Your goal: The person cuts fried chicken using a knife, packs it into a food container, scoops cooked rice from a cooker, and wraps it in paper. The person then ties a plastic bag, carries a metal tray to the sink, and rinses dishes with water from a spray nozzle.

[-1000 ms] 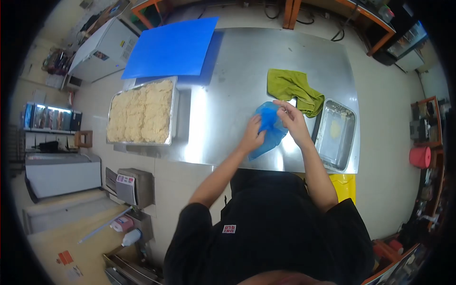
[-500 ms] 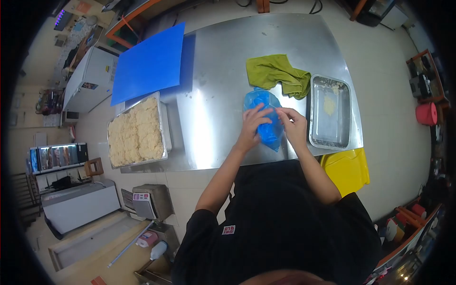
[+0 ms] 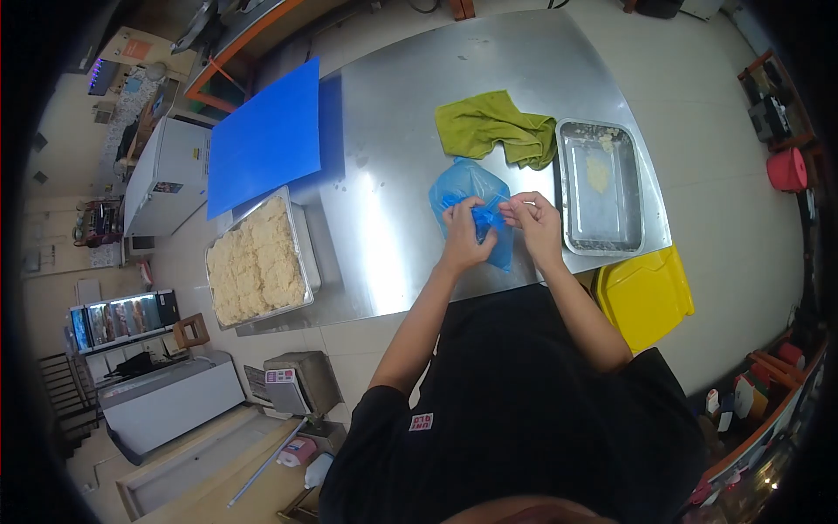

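Note:
A thin, see-through blue plastic bag [image 3: 467, 182] lies on the steel table near its front edge. My left hand [image 3: 467, 236] is closed on the bag, its fingers curled around a bunched, darker blue part. To its right, my right hand [image 3: 537, 229] pinches at the bag's right edge with thumb and fingertips. What the darker blue bunch consists of cannot be made out. Just behind the bag lies a crumpled green cloth [image 3: 493, 127]. Right of my right hand stands a metal tray [image 3: 602, 223] with pale crumbs in it.
On the left of the steel table [image 3: 375, 166], a deep metal pan [image 3: 307, 253] holds pale, crumbly dough [image 3: 257, 266]. A flat blue board [image 3: 266, 135] lies behind the pan. Something yellow [image 3: 642, 297] sits below the table's right front edge. A scale [image 3: 286, 390] stands at the lower left.
My left fingers have curled in from a spread position over the bag and gather its darker part. The bag's shape has shifted. The whole view has tilted slightly.

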Available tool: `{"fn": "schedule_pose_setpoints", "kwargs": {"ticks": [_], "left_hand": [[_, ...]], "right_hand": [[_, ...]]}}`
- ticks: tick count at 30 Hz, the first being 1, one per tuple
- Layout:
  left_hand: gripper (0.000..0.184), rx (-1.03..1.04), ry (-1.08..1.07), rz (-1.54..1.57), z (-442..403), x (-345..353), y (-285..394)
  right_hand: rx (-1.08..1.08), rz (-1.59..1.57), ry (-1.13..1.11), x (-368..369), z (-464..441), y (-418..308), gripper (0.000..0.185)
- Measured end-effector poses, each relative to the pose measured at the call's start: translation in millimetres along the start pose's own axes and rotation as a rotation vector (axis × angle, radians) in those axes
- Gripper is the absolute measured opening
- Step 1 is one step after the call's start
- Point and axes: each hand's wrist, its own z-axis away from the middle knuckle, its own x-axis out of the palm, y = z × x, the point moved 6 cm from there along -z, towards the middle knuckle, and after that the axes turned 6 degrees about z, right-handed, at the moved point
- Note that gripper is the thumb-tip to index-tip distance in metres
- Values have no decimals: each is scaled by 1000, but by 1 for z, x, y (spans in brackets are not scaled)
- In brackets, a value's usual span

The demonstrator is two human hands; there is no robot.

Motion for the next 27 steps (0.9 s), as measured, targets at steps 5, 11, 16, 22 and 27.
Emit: {"fn": "schedule_pose_setpoints", "kwargs": {"ticks": [5,11,16,22,27], "left_hand": [[19,84,2,-29,4,-8,-4],[29,-321,181,375,16,14,-35],[37,-189,182,248,7,15,-24],[28,-121,-71,210,19,20,-19],[47,56,251,-161,30,2,7]], "right_hand": [[10,-60,53,-1,6,3,17],[-66,44,193,-9,18,2,16],[-256,148,253,-15,13,5,16],[-610,448,-90,32,-51,-43,21],[-386,660,-410,50,-74,1,17]]}}
